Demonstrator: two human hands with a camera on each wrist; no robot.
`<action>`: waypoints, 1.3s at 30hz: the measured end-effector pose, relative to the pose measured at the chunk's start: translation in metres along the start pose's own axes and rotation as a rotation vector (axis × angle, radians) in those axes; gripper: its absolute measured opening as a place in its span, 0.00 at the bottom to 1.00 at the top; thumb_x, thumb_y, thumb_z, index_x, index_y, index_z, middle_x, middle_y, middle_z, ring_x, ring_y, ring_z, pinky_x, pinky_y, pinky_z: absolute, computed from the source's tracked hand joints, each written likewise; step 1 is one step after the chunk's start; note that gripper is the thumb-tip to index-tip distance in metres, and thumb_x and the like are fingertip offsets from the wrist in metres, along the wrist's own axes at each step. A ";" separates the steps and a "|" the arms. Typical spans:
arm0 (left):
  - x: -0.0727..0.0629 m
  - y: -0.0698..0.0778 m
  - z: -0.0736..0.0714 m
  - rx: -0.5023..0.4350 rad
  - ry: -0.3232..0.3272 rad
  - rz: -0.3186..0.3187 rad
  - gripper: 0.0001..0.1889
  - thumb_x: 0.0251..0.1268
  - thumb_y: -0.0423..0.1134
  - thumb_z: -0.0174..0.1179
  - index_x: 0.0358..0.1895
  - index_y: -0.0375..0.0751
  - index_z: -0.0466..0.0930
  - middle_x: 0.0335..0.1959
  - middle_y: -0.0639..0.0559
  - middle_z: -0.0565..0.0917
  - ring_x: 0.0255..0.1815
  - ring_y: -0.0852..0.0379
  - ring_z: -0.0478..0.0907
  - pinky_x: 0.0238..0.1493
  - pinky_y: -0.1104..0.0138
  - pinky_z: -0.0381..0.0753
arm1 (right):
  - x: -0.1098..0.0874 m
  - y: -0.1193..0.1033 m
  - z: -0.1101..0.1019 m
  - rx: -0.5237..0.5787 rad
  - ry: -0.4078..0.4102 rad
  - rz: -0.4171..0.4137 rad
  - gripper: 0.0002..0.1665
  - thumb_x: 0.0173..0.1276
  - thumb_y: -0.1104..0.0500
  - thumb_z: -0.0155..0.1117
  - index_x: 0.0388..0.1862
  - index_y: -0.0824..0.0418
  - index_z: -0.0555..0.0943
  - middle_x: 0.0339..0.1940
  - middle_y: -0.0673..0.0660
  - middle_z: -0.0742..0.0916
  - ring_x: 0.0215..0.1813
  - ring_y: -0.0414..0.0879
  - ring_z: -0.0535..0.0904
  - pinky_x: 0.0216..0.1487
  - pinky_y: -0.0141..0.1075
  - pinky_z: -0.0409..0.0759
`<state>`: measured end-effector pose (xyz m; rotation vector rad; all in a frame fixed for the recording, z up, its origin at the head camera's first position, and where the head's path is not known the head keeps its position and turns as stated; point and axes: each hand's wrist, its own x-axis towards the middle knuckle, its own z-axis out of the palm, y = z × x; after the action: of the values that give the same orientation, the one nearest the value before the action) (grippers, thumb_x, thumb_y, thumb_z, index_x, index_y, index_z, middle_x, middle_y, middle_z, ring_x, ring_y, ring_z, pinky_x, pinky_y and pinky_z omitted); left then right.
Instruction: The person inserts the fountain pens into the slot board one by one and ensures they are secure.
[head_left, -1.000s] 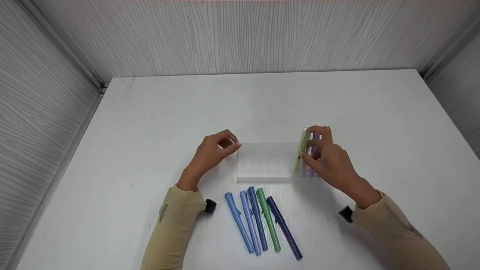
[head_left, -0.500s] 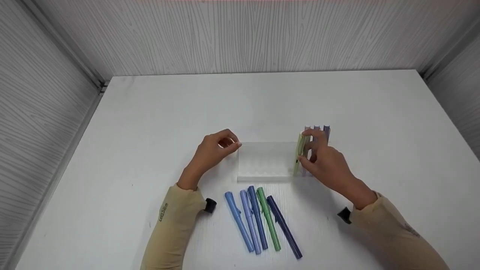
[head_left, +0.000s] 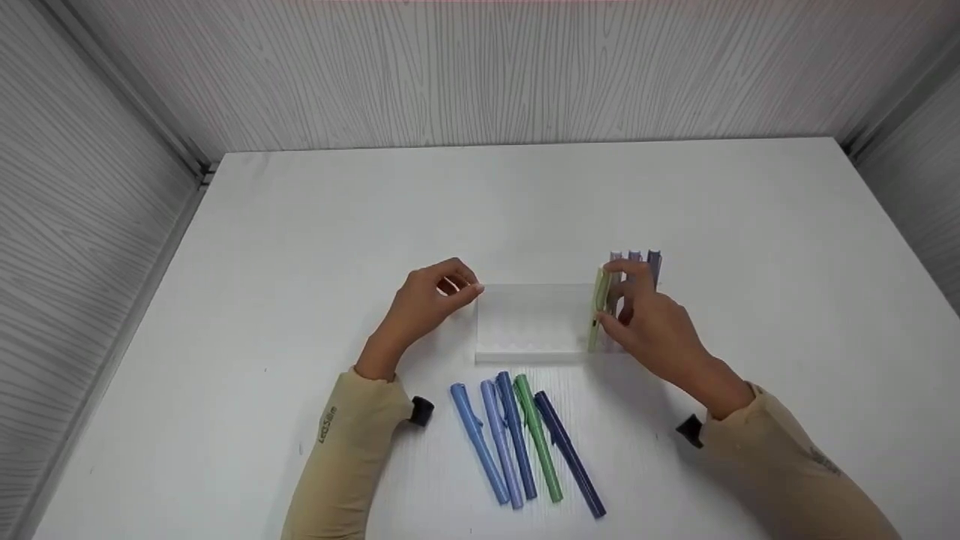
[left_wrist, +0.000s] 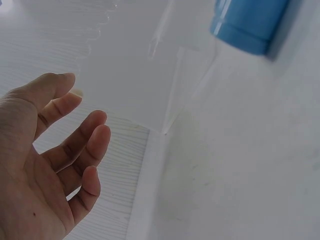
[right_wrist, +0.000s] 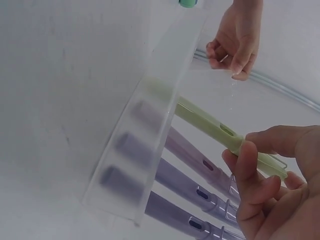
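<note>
My right hand pinches a pale green pen between thumb and fingers. The pen stands nearly upright, its lower end in the clear pen rack. Beside it in the rack are a mauve pen, a lavender pen and a dark purple pen, partly hidden by my right hand in the head view. At the rack's left end, my left hand pinches its upper corner between thumb and index finger; the other fingers are loosely bent in the left wrist view.
In front of the rack lie several pens: a light blue pen, a periwinkle pen, a blue pen, a green pen and a navy pen. The white table ends at a grey wood-grain wall.
My right hand has shifted slightly left and lowered the pale green pen into the rack, bringing it more upright. The purple pens' tops now show behind it. My left hand has stayed put.
</note>
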<state>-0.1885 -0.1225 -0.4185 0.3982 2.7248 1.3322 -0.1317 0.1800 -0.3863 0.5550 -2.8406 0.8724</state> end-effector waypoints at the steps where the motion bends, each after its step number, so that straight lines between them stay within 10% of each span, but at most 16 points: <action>1: 0.000 0.000 0.000 0.001 -0.001 0.000 0.10 0.65 0.50 0.62 0.40 0.49 0.82 0.40 0.52 0.85 0.41 0.54 0.79 0.40 0.63 0.78 | 0.000 0.000 0.000 -0.005 0.006 -0.003 0.36 0.63 0.64 0.67 0.64 0.59 0.57 0.36 0.60 0.84 0.25 0.42 0.73 0.24 0.31 0.68; 39: 0.001 0.002 0.000 0.010 -0.012 -0.008 0.10 0.65 0.50 0.62 0.39 0.48 0.82 0.41 0.50 0.85 0.41 0.53 0.79 0.40 0.63 0.79 | -0.004 -0.004 0.002 -0.079 0.026 -0.056 0.37 0.61 0.59 0.70 0.66 0.63 0.64 0.41 0.54 0.81 0.26 0.39 0.70 0.24 0.31 0.67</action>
<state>-0.1891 -0.1214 -0.4169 0.3951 2.7218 1.3099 -0.1263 0.1778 -0.3867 0.6051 -2.8080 0.7490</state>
